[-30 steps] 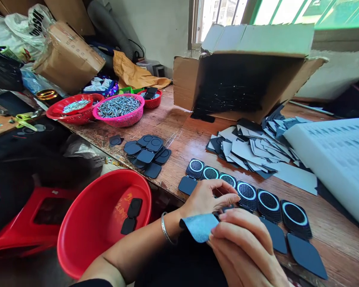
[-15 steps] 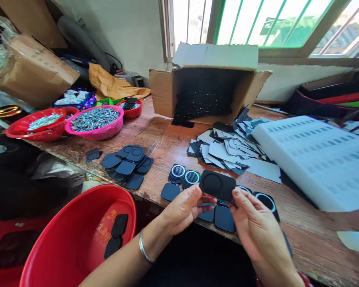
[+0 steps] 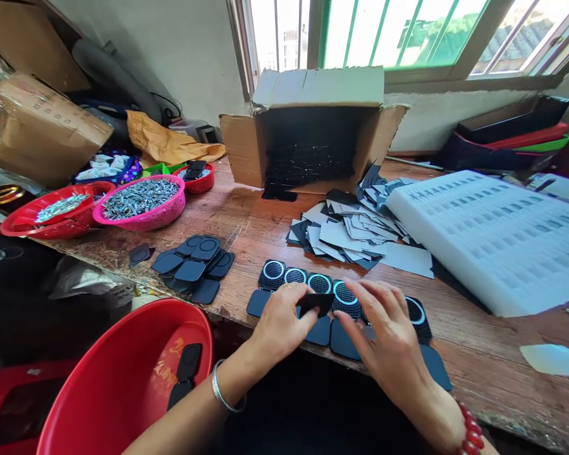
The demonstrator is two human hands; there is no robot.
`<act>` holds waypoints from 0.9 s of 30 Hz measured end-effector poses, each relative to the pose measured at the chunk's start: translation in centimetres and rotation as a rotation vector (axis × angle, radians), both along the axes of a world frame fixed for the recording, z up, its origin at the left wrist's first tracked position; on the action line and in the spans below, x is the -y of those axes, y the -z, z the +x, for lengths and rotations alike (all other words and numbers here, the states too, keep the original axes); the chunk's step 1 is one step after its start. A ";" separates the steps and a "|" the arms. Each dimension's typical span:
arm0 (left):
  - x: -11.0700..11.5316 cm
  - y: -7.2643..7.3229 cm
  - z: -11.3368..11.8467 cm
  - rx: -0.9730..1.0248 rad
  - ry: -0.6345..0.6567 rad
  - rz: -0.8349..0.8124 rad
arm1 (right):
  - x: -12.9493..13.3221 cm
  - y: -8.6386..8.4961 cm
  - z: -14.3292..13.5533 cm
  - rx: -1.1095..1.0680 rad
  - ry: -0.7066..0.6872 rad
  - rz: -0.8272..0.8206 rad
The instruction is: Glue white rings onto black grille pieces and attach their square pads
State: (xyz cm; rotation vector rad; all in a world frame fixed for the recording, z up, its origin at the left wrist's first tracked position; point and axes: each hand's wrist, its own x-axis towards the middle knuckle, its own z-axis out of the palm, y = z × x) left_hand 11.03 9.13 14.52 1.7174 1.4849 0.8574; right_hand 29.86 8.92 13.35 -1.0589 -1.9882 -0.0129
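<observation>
My left hand (image 3: 281, 321) is closed on a thin black rectangular panel (image 3: 318, 303), tilted so it shows nearly edge-on. In the earlier picture its face carries a round ring imprint. My right hand (image 3: 386, 332) has its fingers apart and holds nothing; thumb and fingertips hover close to a black pad with a white ring (image 3: 345, 294). That pad belongs to a row of hinged black pads along the table's front edge, their plain flaps (image 3: 317, 331) towards me. Both hands partly cover the row. A pile of dark folding pads (image 3: 189, 270) lies to the left.
A red tub (image 3: 123, 354) with a folded black pad inside stands at front left. Baskets of small metal parts (image 3: 142, 201) sit behind. An open carton (image 3: 239, 151) holds black pieces. Beside loose grey and black sheets (image 3: 341, 234) leans a white foam tray (image 3: 493, 221).
My right hand has let go of the black panel and opened. My left hand keeps it, now turned nearly edge-on and moved slightly left. The whole view has shifted a little.
</observation>
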 end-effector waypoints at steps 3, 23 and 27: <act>0.6 0.0 0.0 -0.115 0.120 0.082 | -0.4 -1.3 -1.1 0.107 -0.103 0.016; -3.7 6.1 -7.9 0.034 -0.271 -0.035 | -2.9 1.7 1.0 -0.569 0.212 -0.750; -4.5 5.9 -9.6 0.137 -0.303 -0.122 | -2.9 1.8 0.6 -0.624 0.197 -0.832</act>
